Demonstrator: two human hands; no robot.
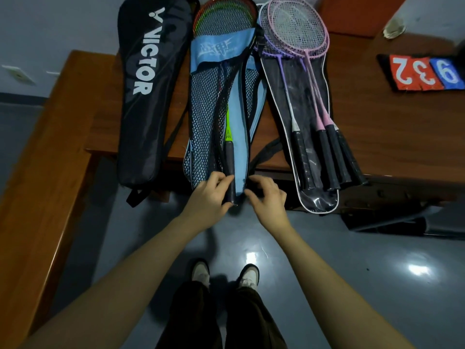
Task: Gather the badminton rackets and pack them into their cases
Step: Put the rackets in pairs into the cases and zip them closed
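I see three racket cases lying side by side across the wooden table [377, 117], leaving almost no gap between them. The black case [143, 91] lies on the left, the blue mesh case [221, 102] in the middle, and the clear case [302, 117] with its pink and purple rackets [299, 34] on the right. My left hand [208, 197] and right hand [269, 197] crowd the blue case's near end. Bare tabletop shows on the right, up to a scoreboard [422, 73]. The floor [352, 260] beneath my arms lies open.
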